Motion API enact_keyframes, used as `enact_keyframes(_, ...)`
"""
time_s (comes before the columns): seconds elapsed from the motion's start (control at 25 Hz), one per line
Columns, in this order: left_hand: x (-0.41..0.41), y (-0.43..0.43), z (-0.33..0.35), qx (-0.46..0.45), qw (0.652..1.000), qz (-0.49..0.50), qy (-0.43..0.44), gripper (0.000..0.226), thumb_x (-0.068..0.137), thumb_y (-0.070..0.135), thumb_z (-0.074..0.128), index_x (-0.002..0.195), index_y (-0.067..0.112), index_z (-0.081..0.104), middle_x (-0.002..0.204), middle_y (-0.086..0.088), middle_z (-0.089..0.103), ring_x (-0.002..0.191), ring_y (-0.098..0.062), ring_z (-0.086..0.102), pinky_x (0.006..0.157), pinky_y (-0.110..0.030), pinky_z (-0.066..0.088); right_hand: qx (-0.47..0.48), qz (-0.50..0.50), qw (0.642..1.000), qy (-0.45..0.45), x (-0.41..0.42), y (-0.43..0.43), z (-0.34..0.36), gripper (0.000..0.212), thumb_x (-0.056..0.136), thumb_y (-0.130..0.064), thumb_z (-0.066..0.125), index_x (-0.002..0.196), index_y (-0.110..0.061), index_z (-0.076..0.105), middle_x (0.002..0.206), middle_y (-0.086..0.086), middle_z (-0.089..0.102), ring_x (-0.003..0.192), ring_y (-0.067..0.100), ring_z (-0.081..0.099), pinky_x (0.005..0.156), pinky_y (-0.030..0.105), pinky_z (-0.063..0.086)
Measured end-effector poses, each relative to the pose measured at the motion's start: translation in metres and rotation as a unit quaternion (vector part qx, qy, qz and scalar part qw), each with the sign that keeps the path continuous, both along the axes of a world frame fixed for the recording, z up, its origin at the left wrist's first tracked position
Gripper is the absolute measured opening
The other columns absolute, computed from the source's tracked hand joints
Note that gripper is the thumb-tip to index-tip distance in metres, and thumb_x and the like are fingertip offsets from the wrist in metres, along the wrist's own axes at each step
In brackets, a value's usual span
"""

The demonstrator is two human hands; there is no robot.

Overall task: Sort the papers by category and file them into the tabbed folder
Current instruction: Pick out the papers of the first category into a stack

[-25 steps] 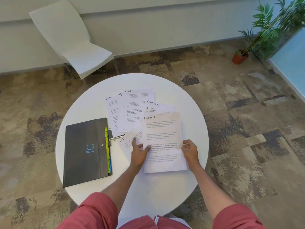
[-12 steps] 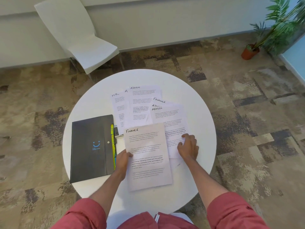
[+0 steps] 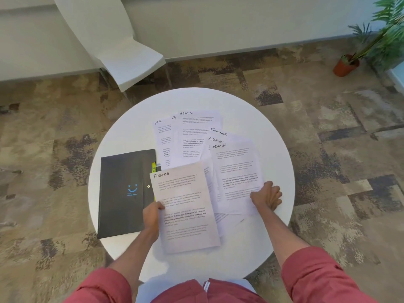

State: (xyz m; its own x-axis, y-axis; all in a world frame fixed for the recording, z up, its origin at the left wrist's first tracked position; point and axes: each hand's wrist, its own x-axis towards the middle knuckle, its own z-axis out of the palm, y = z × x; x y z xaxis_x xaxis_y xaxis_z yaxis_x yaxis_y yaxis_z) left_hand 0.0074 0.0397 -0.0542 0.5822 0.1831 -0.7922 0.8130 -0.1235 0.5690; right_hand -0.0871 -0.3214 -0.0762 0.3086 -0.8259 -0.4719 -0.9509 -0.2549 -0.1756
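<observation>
— What is under everything?
— A round white tabletop (image 3: 273, 132), with carpet (image 3: 328, 127) all around it: mottled blocks of tan, brown and dark grey.
— And beyond it?
— A white chair (image 3: 131, 66) on thin metal legs stands at the far left, just off the tabletop's far edge. Its seat faces the tabletop and its backrest leans away toward the pale wall (image 3: 240, 25).
— Anything at the right?
— A potted plant (image 3: 384, 40) in the far right corner, well apart from the chair. Its terracotta pot (image 3: 345, 66) sits on the carpet near the foot of the wall, and the green fronds run out of view at the top right.
</observation>
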Motion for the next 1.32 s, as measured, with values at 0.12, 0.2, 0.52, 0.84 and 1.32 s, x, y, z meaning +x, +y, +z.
enact_keyframes(0.12,-0.002,-0.003,0.0,0.0,1.0,-0.003,0.005,0.008,0.08,0.007,0.06,0.08,0.015,0.059,0.08,-0.007,0.055,0.067,-0.023,0.044,0.055,-0.032,0.032,0.027,-0.053,0.998,-0.032,-0.018,-0.007,0.0,0.03,0.087,-0.014,0.071,0.117,-0.012,0.068,0.133,0.016,0.05,0.122,0.038,0.05,0.105,0.047,0.039)
enact_keyframes(0.2,-0.005,-0.009,0.003,-0.009,1.0,-0.01,0.004,0.009,0.082,0.005,0.06,0.082,0.013,0.06,0.08,-0.007,0.056,0.067,-0.022,0.046,0.055,-0.031,0.033,0.041,-0.1,0.992,-0.061,-0.035,-0.007,0.007,0.018,0.086,-0.012,0.067,0.105,-0.013,0.068,0.121,0.014,0.061,0.108,0.038,0.06,0.096,0.044,0.045)
enact_keyframes(0.52,-0.028,-0.029,0.008,-0.02,0.999,-0.035,0.013,0.014,0.086,0.0,0.058,0.081,0.013,0.053,0.076,-0.004,0.048,0.066,-0.02,0.037,0.057,-0.034,0.03,0.067,-0.154,0.981,-0.093,-0.097,0.001,0.022,0.022,0.086,-0.006,0.059,0.069,-0.015,0.049,0.067,0.006,0.052,0.057,0.023,0.042,0.055,0.029,0.027)
enact_keyframes(0.84,-0.037,-0.015,0.007,-0.01,1.0,-0.026,-0.004,0.018,0.085,0.0,0.058,0.078,0.014,0.05,0.079,-0.006,0.046,0.069,-0.021,0.037,0.057,-0.033,0.028,0.051,-0.083,0.993,-0.071,-0.061,0.017,0.024,0.024,0.085,-0.015,0.068,0.108,-0.015,0.061,0.115,0.008,0.061,0.106,0.033,0.061,0.086,0.041,0.049)
enact_keyframes(1.32,-0.021,0.046,0.007,-0.017,0.997,-0.001,-0.077,0.015,0.097,-0.001,0.062,0.099,0.007,0.074,0.083,0.001,0.078,0.073,-0.019,0.069,0.06,-0.03,0.059,0.043,0.215,0.976,0.004,0.041,0.119,-0.008,0.117,0.087,-0.08,0.057,0.169,-0.02,0.0,0.174,0.026,-0.011,0.161,0.046,-0.003,0.125,0.065,0.004)
